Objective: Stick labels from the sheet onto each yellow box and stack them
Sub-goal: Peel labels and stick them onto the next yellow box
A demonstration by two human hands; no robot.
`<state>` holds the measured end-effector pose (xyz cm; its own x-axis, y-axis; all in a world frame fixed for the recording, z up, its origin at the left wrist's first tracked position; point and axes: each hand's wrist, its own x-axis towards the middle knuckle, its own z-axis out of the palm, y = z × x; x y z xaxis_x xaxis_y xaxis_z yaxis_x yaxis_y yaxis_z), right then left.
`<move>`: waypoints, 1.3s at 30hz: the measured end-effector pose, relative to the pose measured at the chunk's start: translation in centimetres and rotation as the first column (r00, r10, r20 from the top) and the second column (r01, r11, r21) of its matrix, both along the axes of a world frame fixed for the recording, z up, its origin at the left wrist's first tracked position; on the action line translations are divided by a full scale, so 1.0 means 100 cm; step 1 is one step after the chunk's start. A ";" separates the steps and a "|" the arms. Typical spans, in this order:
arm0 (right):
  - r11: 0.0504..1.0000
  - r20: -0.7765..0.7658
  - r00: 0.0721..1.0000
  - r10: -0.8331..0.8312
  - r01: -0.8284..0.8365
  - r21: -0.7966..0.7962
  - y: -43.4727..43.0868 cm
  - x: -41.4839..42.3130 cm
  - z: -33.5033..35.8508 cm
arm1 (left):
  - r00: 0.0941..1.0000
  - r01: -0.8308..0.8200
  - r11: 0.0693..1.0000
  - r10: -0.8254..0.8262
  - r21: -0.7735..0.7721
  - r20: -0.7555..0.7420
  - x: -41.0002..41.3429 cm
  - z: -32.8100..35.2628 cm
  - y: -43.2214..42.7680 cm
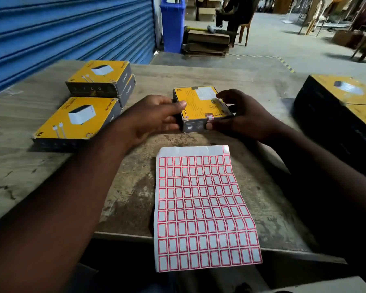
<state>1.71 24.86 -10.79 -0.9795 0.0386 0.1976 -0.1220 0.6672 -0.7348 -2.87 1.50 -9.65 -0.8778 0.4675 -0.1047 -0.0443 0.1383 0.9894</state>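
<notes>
Here the yellow box [201, 104] is held between both hands, with its printed back side facing up. The left hand [154, 117] grips its left edge, thumb on the top face and fingers curled around the side. The right hand [239, 115] is curled around the right edge, and its thumb touches the near grey face just beside a small red-bordered label [210, 117], which is folded over the near edge. Whether the box rests on the table [262, 81] or is a little lifted, I cannot tell.

The box looks like light and stiff cardboard with smooth printed faces, so I think a hold on two opposite side walls is the safest; strong pressing on the wide faces could dent it.

Toward the person from the grip lies the label sheet [201, 208], thin and limp, its lower part hanging over the table edge. To the left of the grip is a single box [76, 121], and beyond that one a pair of boxes [99, 79], one on the other.
</notes>
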 end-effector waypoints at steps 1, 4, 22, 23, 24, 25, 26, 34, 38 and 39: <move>1.000 0.020 1.000 0.015 -0.014 -0.018 0.000 0.001 0.001 | 1.000 -0.005 1.000 0.005 0.017 0.016 0.000 0.000 0.001; 1.000 0.013 1.000 0.025 -0.024 -0.004 -0.009 0.005 0.003 | 0.996 -0.058 0.996 0.054 0.062 0.066 -0.002 0.001 0.001; 0.935 -0.119 0.977 0.174 -0.126 0.332 -0.029 0.025 0.022 | 0.974 -0.194 0.974 0.177 0.116 0.142 -0.015 0.008 -0.003; 0.922 -0.114 0.974 0.194 -0.142 0.361 -0.029 0.025 0.020 | 0.978 -0.185 0.980 0.176 0.074 0.110 -0.014 0.007 -0.005; 0.911 -0.112 0.973 0.202 -0.145 0.385 -0.029 0.024 0.019 | 0.980 -0.184 0.982 0.179 0.048 0.080 -0.014 0.007 -0.006; 0.906 -0.113 0.973 0.201 -0.140 0.400 -0.028 0.023 0.018 | 0.981 -0.188 0.981 0.185 0.041 0.059 -0.014 0.006 -0.007; 0.903 -0.119 0.974 0.193 -0.129 0.410 -0.026 0.022 0.018 | 0.980 -0.194 0.980 0.192 0.042 0.044 -0.014 0.006 -0.006; 0.879 -0.355 0.933 0.051 0.127 0.460 -0.014 0.007 0.011 | 0.986 -0.154 0.982 0.147 0.106 0.076 -0.012 0.005 -0.001; 0.906 -0.390 0.919 0.061 0.113 0.408 -0.015 0.005 0.007 | 0.980 -0.177 0.975 0.161 0.136 0.117 -0.010 0.005 0.001; 0.914 -0.386 0.920 0.062 0.103 0.393 -0.015 0.005 0.007 | 0.978 -0.189 0.970 0.170 0.155 0.123 -0.009 0.005 0.002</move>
